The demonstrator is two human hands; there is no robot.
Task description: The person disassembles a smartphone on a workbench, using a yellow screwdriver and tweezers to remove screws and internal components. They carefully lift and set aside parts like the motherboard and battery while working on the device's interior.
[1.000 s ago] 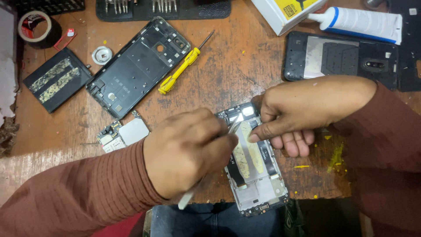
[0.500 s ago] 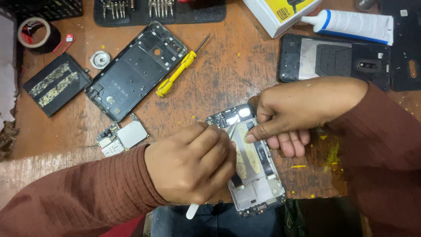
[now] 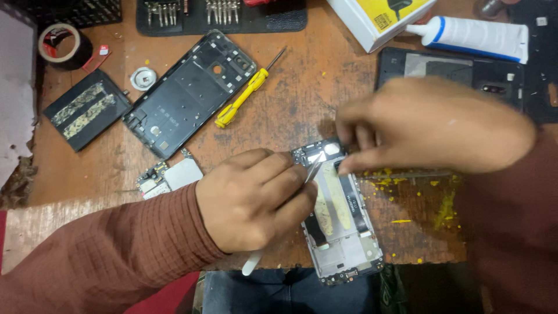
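**Head view: opened phone pinned at the counter's near edge, tool worked in at its top**

Shows an opened phone (image 3: 340,227) lying face down, innards up, at the near edge of the counter (image 3: 302,99), its lower end overhanging the lap; probably kept this close so that both hands can bear on it from either side.

Left hand (image 3: 253,200): curled tight around a thin tool (image 3: 251,267), white butt poking out below the palm, metal tip angled up to the phone's top-left corner. Looks like a pen-style grip, short and low, for fine control rather than force.

Right hand (image 3: 430,125): blurred, reaching in from the right, fingertips bunched at the phone's top edge just beside the tool tip. Seems to steady that end against the tool's push; cannot tell whether anything small sits pinched between the fingers.

Removed parts parked well apart at the far left, out of the working zone: black back frame (image 3: 189,93), yellow screwdriver (image 3: 241,104) beside it, flat battery (image 3: 87,109), small circuit board (image 3: 168,177) nearest the left wrist. Bit set (image 3: 221,13) and white glue tube (image 3: 474,36) lined along the far edge, within reach yet clear of the elbows.
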